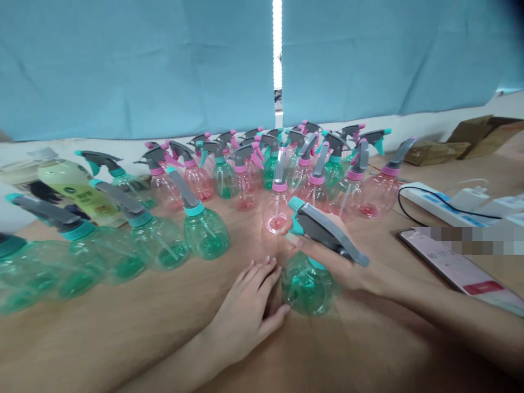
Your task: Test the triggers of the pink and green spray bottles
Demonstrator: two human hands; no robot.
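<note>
A green spray bottle (309, 284) with a teal collar and a grey and teal trigger head stands tilted in front of me. My right hand (331, 254) is wrapped round its neck below the trigger head. Beside the bottle's left side, my left hand (254, 305) rests low over the table with its fingers spread and nothing in them. The nearest other bottles are a green one (207, 232) to the left and a pink one (278, 210) behind.
Several green bottles (159, 240) line the left, and several pink and green ones (245, 185) stand at the back. A large labelled bottle (77, 188) is at the far left. On the right are a phone (454, 267), a power strip (429, 204) and cardboard (475, 136).
</note>
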